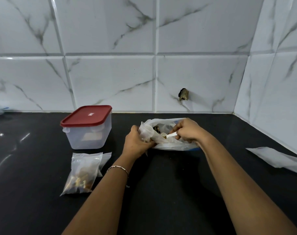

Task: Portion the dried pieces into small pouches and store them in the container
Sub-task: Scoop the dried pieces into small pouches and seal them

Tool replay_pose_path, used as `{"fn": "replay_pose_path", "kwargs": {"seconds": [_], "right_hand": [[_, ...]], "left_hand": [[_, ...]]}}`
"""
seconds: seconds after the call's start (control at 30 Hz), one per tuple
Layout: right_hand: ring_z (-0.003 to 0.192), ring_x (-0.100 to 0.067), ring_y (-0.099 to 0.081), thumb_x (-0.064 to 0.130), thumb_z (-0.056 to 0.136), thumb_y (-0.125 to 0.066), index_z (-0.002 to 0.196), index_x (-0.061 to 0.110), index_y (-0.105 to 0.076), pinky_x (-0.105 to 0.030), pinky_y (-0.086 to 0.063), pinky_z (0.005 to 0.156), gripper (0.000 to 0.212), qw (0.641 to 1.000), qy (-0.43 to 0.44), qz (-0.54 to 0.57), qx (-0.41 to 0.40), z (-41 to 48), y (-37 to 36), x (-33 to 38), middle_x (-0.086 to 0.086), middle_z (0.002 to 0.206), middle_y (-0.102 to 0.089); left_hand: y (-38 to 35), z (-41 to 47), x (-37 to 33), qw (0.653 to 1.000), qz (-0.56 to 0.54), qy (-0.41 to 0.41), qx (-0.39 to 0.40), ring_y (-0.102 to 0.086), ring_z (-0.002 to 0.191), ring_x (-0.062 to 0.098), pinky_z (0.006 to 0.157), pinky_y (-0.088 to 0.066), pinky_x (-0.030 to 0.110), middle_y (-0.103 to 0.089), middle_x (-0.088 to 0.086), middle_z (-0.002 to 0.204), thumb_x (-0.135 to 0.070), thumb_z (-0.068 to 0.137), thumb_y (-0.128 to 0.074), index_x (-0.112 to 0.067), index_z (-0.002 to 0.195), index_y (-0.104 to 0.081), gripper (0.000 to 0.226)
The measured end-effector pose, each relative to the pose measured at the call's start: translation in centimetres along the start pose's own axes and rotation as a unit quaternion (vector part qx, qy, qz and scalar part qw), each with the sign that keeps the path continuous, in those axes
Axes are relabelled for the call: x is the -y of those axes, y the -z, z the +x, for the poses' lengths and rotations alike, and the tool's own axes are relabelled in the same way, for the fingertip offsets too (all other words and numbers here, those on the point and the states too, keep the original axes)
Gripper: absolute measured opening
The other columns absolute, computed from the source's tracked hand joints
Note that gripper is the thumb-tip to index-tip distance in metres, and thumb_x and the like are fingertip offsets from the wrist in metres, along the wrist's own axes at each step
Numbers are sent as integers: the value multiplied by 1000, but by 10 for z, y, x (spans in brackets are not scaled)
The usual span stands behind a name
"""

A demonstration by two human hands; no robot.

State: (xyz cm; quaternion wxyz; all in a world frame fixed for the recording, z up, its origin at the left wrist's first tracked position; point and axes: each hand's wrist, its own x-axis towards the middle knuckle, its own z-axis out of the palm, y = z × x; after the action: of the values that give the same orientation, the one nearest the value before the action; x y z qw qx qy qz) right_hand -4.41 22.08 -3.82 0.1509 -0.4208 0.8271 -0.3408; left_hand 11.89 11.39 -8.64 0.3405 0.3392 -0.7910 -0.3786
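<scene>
Left hand (137,142) clutching a small clear pouch (145,131), right hand (186,131) pinching a white plastic spoon (171,135), crinkly bag (174,146) gaping beneath.

Only one camera is at work here, worn on the person's head, looking forward and down across the black tabletop (161,184) at the tiled wall (110,78), with a side wall (280,82) closing the corner on the right. It sits close in: both forearms run up from the bottom edge, and the left hand (137,143) and right hand (186,131) meet near the middle of the wide view.
</scene>
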Motion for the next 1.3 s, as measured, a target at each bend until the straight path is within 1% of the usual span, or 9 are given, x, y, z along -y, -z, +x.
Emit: {"fn": "replay_pose_path", "kwargs": {"seconds": [0.1, 0.33, 0.47, 0.57, 0.7, 0.83, 0.93, 1.13, 1.3], "right_hand": [[44, -10, -34, -9, 88, -38, 102, 6, -71, -18, -25, 37, 39, 993, -45, 104, 26, 0, -1, -6, -7, 70, -64], [35, -4, -30, 0, 91, -39, 109, 2, -68, -17, -19, 29, 34, 956, -125, 261, 55, 2, -12, -13, -5, 68, -57], [31, -2, -29, 1, 94, -40, 107, 3, -67, -15, -17, 26, 30, 928, -150, 336, 52, 0, -17, -12, -5, 68, -62], [31, -1, -30, 1, 96, -41, 97, 5, -69, -14, -17, 26, 28, 917, -157, 365, 44, -3, -20, -9, -3, 66, -64], [30, -1, -32, 4, 97, -44, 100, 7, -71, -14, -17, 27, 27, 905, -173, 388, 41, -4, -23, -7, -2, 70, -63], [30, -2, -32, 4, 96, -46, 95, 8, -72, -14, -22, 27, 26, 906, -170, 385, 42, -8, -23, -7, 3, 54, -62], [30, -2, -32, 2, 97, -45, 88, 9, -71, -14, -25, 28, 28, 906, -168, 385, 51, -10, -21, -6, 5, 46, -59], [31, -2, -31, 4, 97, -41, 96, 3, -68, -14, -15, 27, 27, 874, -179, 445, 73, -1, -23, -9, 1, 65, -63], [31, -2, -31, 2, 100, -35, 89, 2, -58, -14, -15, 27, 26, 832, -180, 518, 88, -1, -21, -10, -4, 70, -60]], "left_hand": [[-1, 0, 0, 1000, -4, 0, -3, -53, 90, 10, 67, -41, 15, -54, -7, 98, -21, 70, -85, -17, 105, -44, 54], [-3, -2, -2, 999, 8, -26, -19, -52, 84, 7, 60, -39, 13, -54, -7, 93, -20, 71, -84, -17, 95, -46, 45], [-4, 0, -1, 1000, 2, -25, -6, -56, 96, 14, 74, -43, 20, -60, 0, 107, -20, 73, -82, -12, 106, -53, 44], [-2, 1, 0, 1000, -8, -9, 10, -57, 105, 17, 83, -47, 26, -60, 2, 116, -21, 74, -81, -10, 117, -54, 52], [3, 0, -1, 998, -56, 2, 39, -58, 96, 9, 77, -48, 18, -60, -6, 105, -17, 78, -78, -19, 107, -55, 36], [2, -1, -2, 993, -82, 22, 83, -59, 107, 16, 96, -51, 35, -62, 0, 116, -13, 81, -75, -21, 116, -56, 40], [2, -1, -3, 990, -88, 19, 108, -58, 100, 10, 86, -49, 26, -60, -5, 110, -11, 82, -74, -27, 108, -55, 36], [6, -5, -5, 992, -102, 27, 75, -62, 95, 13, 86, -53, 30, -64, -2, 99, -8, 83, -71, -29, 92, -56, 27], [10, -7, -5, 994, -93, 30, 42, -63, 96, 17, 90, -54, 36, -65, -2, 96, -4, 80, -71, -27, 94, -57, 31]]}}
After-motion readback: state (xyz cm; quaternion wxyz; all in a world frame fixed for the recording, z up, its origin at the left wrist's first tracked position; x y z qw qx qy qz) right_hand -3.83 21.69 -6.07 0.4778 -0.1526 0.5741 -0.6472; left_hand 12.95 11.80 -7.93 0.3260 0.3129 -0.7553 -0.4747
